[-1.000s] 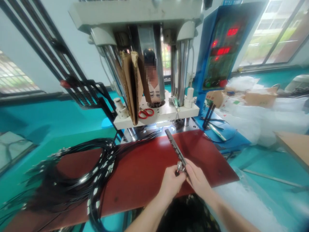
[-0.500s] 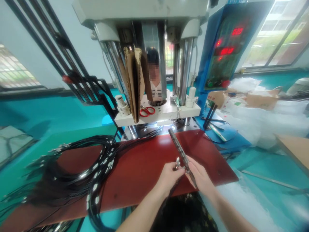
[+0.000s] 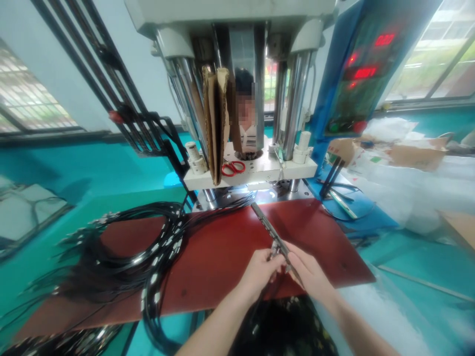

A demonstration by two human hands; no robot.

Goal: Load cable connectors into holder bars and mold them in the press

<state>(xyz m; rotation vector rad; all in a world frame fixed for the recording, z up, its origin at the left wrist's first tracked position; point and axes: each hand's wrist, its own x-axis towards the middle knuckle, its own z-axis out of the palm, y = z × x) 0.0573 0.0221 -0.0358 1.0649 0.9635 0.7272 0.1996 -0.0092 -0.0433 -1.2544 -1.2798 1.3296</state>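
Since the earlier picture, the far tip of the long slotted metal strip (image 3: 270, 229) is seen lowered toward the red mat (image 3: 222, 257), and the whole scene is shifted a little rightward in view; the grip point is barely changed. Behind the mat, the vertical press machine (image 3: 237, 99) with its white platen is seen, with red-handled scissors (image 3: 233, 168) lying on the platen and a blue control panel (image 3: 356, 74) to the right. A large coil of black cables (image 3: 122, 257) is spread over the left part of the desk (image 3: 67, 217).

The strip's long axis is directed from the hands up and to the left, away from the person, toward the machine base. Its near end is clasped by the right hand (image 3: 309, 274), whose fingers are closed around it. A small metal connector (image 3: 275, 248) is pinched by the left hand (image 3: 260, 272) and is pressed against the strip just beside the right-hand grip. Both hands are touching or nearly touching, above the mat's near edge.
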